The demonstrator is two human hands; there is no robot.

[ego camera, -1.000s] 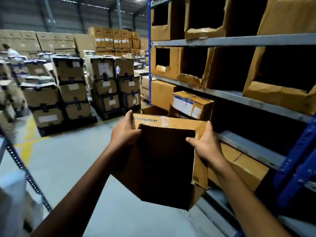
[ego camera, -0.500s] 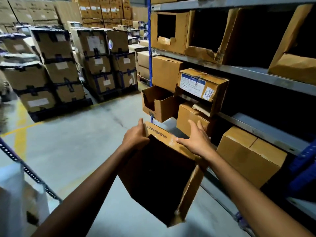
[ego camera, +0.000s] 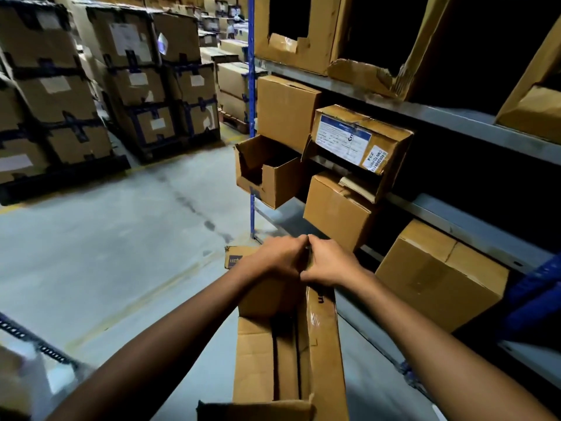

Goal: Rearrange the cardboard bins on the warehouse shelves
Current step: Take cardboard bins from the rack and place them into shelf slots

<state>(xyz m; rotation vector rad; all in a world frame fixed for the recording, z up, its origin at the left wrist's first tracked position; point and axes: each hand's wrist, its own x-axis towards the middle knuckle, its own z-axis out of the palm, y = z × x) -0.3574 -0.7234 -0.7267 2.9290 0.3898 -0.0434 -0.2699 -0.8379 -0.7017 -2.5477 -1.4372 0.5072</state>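
I hold an open brown cardboard bin (ego camera: 321, 344) low in front of me, its opening facing up and its far end pointing at the rack. My left hand (ego camera: 273, 256) and my right hand (ego camera: 331, 262) meet at that far top edge, fingers closed on the cardboard and touching each other. To the right stands the blue-and-grey shelf rack (ego camera: 455, 117). On it sit an open-front bin (ego camera: 270, 174) jutting over the edge, a labelled box (ego camera: 358, 141) tilted on a closed box (ego camera: 337, 208), and another closed box (ego camera: 440, 275) lower right.
Torn open-front bins (ego camera: 303, 47) line the upper shelf. Pallet stacks of strapped cartons (ego camera: 60, 95) fill the left side across a grey concrete aisle (ego camera: 121, 238). A blue upright post (ego camera: 251, 117) marks the rack's end. A perforated metal strut (ego camera: 30, 338) crosses the lower left.
The bin has dropped lower and turned so its opening faces up. My two hands have slid together at its far edge. The view has tilted downward.
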